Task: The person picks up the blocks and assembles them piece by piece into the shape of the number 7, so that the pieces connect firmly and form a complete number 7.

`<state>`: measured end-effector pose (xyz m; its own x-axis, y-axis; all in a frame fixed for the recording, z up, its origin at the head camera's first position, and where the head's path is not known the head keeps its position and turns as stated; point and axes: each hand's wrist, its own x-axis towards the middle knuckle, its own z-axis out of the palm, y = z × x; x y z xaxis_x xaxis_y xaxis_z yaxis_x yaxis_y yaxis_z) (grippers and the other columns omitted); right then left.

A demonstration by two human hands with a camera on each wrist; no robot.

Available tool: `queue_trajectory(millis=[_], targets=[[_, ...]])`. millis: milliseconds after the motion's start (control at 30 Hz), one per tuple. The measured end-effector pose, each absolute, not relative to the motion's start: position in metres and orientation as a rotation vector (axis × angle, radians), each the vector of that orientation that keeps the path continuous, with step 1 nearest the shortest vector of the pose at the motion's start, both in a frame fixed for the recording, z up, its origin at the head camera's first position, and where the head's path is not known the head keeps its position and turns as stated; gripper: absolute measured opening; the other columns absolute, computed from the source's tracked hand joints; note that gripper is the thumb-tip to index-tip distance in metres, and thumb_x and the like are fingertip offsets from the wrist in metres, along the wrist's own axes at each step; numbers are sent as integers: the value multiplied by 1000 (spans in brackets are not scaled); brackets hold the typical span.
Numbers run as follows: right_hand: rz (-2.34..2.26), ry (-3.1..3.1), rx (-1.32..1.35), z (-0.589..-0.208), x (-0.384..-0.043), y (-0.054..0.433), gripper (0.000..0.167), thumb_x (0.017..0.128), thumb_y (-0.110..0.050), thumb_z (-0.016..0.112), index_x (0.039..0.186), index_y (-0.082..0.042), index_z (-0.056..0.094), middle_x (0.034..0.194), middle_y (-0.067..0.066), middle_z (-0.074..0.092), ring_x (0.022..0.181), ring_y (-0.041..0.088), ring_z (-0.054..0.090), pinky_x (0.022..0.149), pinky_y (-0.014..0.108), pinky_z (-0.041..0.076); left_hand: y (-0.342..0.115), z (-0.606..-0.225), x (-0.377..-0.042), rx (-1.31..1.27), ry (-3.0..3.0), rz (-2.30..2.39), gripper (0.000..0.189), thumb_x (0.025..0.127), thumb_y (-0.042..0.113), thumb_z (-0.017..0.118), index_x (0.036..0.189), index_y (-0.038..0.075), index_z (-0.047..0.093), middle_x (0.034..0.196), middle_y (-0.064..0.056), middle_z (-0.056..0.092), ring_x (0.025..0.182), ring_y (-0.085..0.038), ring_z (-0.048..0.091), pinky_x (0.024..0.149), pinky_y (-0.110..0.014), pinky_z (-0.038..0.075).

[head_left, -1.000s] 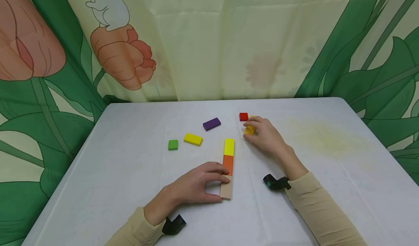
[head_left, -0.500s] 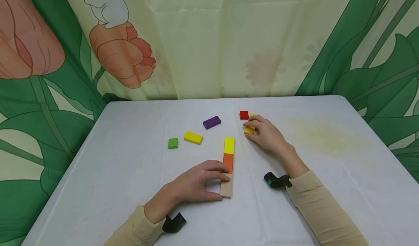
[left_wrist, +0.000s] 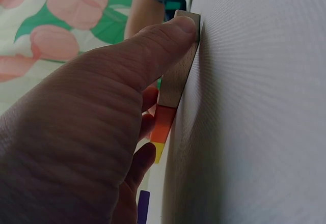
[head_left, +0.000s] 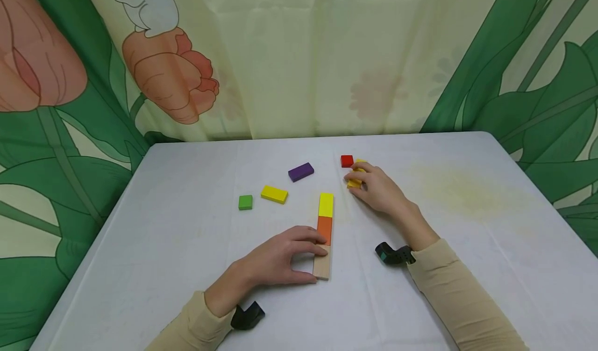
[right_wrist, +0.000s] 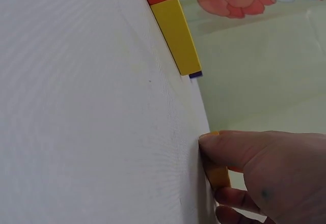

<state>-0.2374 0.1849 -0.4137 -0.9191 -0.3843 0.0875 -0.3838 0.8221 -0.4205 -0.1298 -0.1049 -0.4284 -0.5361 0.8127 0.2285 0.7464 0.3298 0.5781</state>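
Observation:
A plain wooden block (head_left: 322,267), an orange block (head_left: 324,230) and a yellow block (head_left: 326,204) lie end to end in a straight row. My left hand (head_left: 285,255) holds the wooden one, thumb at its near end and fingertips by its joint with the orange block. At the far right of the blocks, my right hand (head_left: 380,190) pinches a darker yellow block (head_left: 353,184), partly hidden by the fingers. Just left of that block sits a small red block (head_left: 347,161). In the right wrist view the thumb presses the end of the darker yellow block (right_wrist: 218,175).
Left of the row lie a green block (head_left: 245,202), another yellow block (head_left: 274,194) and a purple block (head_left: 301,172). All rest on a white-covered table (head_left: 163,237), with a printed curtain (head_left: 289,55) hanging behind its far edge.
The head view has shifted slightly, so everything appears a little higher. Both hands keep their places on the same blocks.

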Motion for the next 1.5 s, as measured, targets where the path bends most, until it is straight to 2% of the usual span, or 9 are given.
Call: queue_trajectory(millis=[200, 733, 1000, 1500], targets=[[-714, 2979, -654, -411, -237, 184, 23, 95, -12, 69, 117, -6, 72, 138, 18, 54, 125, 42, 47, 111, 57, 35, -106, -429, -130, 1465, 2476, 1004, 44, 83, 30, 86, 122, 17, 72, 136, 3, 57, 132, -14, 46, 110, -30, 39], [-784, 3002, -623, -409, -237, 185, 28, 95, -11, 69, 121, -3, 70, 140, 18, 52, 132, 41, 44, 112, 55, 35, -105, -428, -130, 1466, 2479, 991, 45, 83, 30, 86, 123, 17, 72, 136, 3, 57, 133, -14, 45, 112, -31, 37], [-851, 2993, -579, -405, -235, 185, 19, 97, -6, 65, 113, -2, 72, 144, 19, 50, 135, 41, 43, 110, 54, 38, -106, -429, -131, 1485, 2480, 984, 44, 84, 31, 85, 123, 16, 72, 136, 3, 57, 133, -15, 45, 112, -30, 37], [-851, 3033, -517, -404, -238, 193, 27, 96, -9, 67, 122, -2, 70, 141, 17, 51, 131, 39, 43, 109, 54, 39, -106, -430, -131, 1470, 2464, 985, 43, 84, 30, 85, 123, 17, 72, 137, 3, 56, 133, -14, 44, 111, -30, 37]])
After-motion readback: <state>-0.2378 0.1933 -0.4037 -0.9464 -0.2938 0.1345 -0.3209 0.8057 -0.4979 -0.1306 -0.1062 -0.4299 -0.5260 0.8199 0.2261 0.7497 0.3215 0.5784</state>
